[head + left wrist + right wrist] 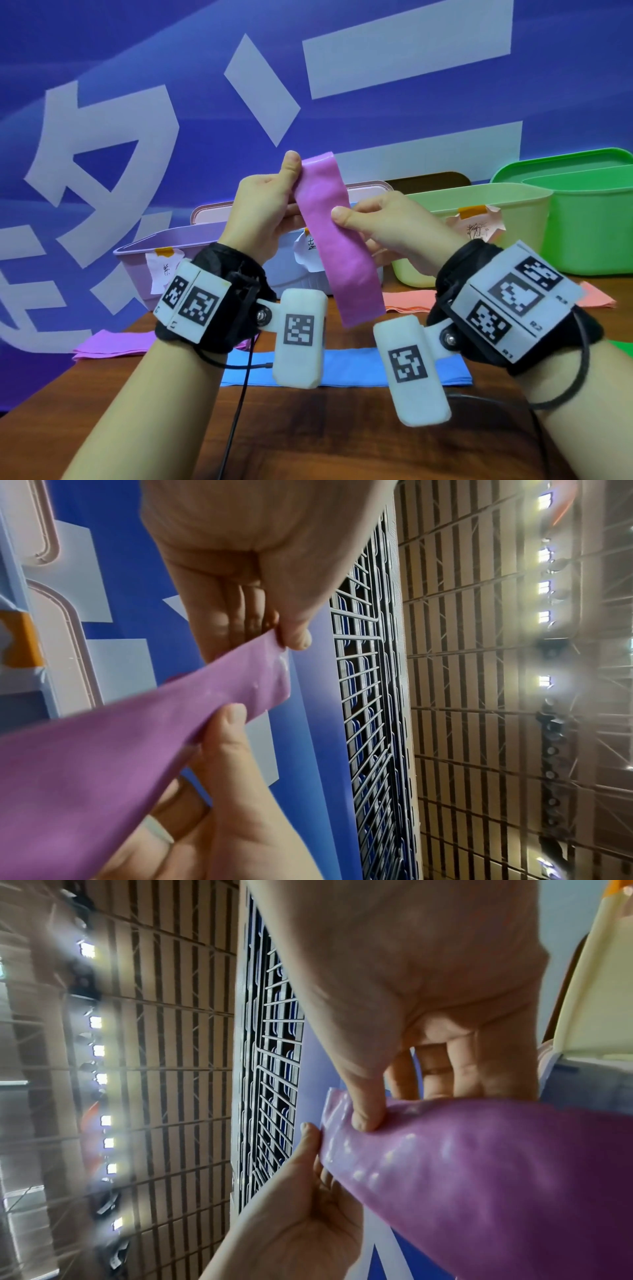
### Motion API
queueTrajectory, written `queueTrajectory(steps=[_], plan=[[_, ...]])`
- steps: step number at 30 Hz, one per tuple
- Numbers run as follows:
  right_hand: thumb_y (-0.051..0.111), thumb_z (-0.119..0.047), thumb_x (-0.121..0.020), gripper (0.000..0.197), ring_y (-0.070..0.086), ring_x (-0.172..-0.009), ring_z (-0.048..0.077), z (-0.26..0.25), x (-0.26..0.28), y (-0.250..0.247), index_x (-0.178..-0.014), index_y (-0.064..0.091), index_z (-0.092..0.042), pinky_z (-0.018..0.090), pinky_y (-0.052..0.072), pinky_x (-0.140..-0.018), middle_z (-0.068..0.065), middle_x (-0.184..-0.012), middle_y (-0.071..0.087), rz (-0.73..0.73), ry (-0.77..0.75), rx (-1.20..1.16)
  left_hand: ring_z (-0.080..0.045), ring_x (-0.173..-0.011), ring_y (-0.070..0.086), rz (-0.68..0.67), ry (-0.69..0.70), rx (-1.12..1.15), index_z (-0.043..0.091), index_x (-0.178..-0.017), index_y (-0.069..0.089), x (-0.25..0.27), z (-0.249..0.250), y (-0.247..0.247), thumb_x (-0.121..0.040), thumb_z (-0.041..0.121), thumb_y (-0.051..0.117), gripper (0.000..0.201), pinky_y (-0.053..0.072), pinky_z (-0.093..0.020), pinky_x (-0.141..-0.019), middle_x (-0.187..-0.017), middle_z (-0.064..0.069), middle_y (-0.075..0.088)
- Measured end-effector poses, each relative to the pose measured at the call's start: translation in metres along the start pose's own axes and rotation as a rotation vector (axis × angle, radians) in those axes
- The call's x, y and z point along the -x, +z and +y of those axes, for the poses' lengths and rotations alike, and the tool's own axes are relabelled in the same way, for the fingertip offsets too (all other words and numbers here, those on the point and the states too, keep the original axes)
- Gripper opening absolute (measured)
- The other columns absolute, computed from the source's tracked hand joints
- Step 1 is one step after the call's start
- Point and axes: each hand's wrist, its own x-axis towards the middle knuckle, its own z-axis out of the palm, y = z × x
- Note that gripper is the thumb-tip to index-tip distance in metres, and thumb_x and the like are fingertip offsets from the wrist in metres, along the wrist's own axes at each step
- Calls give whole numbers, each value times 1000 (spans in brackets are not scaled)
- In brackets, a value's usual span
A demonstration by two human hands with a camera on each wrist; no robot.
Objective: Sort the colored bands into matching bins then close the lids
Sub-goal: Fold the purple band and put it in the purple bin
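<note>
Both hands pinch one purple band (pixel 337 236) above the table (pixel 308 438): left hand (pixel 263 209) at its top, right hand (pixel 387 222) lower.

Wooden table (pixel 308 431) with flat blue band (pixel 346 370), purple bin (pixel 137 270), green bins (pixel 479 219)

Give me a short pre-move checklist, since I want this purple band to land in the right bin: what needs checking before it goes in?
1. Grip: left hand pinches the top of the purple band, right hand pinches its edge lower down. Ok.
2. Band clear of the table: it hangs in the air. Ok.
3. Matching bin open: the purple bin at the left has no lid on. Ok.
4. Room inside that bin: its inside is hidden. Cannot tell.
5. Band flat, not twisted: it hangs straight. Ok.
6. Sorting done: purple stack, blue stack and salmon stack lie on the table. Not ok.
</note>
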Motion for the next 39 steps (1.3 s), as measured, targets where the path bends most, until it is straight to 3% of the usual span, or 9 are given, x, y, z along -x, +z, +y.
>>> queueTrajectory(steps=[6,11,17,20,24,29,32,35,39], plan=[[62,-28,-88,21,47,-47,7,0,-1,1,-82,65,-8,15,45,-41,4,-67,54,43,-58,-14,-12,-54,63,51,-78,16,9,-73,58,-5,-8,-4,-95,45,44,44,54,-19,-52,-61,-3,64],[61,-29,-89,29,42,-38,3,6,-6,-1,-72,63,-6,14,40,-40,-9,-42,45,67,-45,52,-6,-46,59,-156,-166,-14,17,-71,54,-1,-8,-4,-95,52,33,47,55,-23,-66,-43,5,57],[59,-28,-91,42,37,-29,-2,8,-7,-5,-53,46,-16,8,33,-35,-14,-29,38,78,-52,36,-13,-71,70,-271,-186,29,10,-83,64,-4,-3,-11,-91,40,50,34,59,-25,-72,-76,-3,72],[58,-26,-91,37,38,-31,-2,7,-5,-4,-58,49,-12,8,34,-36,-13,-33,41,-1,-54,-9,-15,-66,69,-162,-116,-9,7,-81,65,-7,-5,-14,-93,35,52,33,59,-25,-67,-72,-5,71],[61,-18,-89,12,48,-49,6,2,1,-3,-79,62,-10,14,46,-46,-2,-62,56,-163,-87,-95,-8,-51,64,-13,-40,-40,6,-72,62,-10,-12,-15,-95,30,52,34,54,-20,-52,-55,3,66],[68,-11,-83,7,55,-66,9,0,1,-3,-78,67,-15,12,46,-52,5,-77,62,-112,-107,12,-6,-45,60,48,-56,-24,7,-68,61,-12,-17,-15,-93,27,56,33,50,-17,-47,-50,4,62],[70,-15,-82,18,53,-62,10,0,-2,-4,-93,68,0,14,43,-54,9,-76,60,-50,-97,48,-5,-42,54,55,-112,-81,5,-76,60,-14,-25,-15,-93,33,56,33,45,-14,-42,-62,-3,59],[69,-17,-82,8,55,-57,3,1,-4,-5,-85,67,-9,16,45,-57,0,-68,59,-21,-69,1,0,-42,54,-6,-151,-304,12,-93,57,-12,-29,-10,-94,45,49,34,43,-16,-47,-78,3,57],[64,-17,-87,10,54,-54,1,3,-7,-12,-77,64,-14,14,46,-56,-3,-66,58,-14,-17,-170,-2,-81,55,122,166,-399,21,-106,53,-9,-19,-4,-91,42,54,26,48,-21,-72,-107,5,56]])
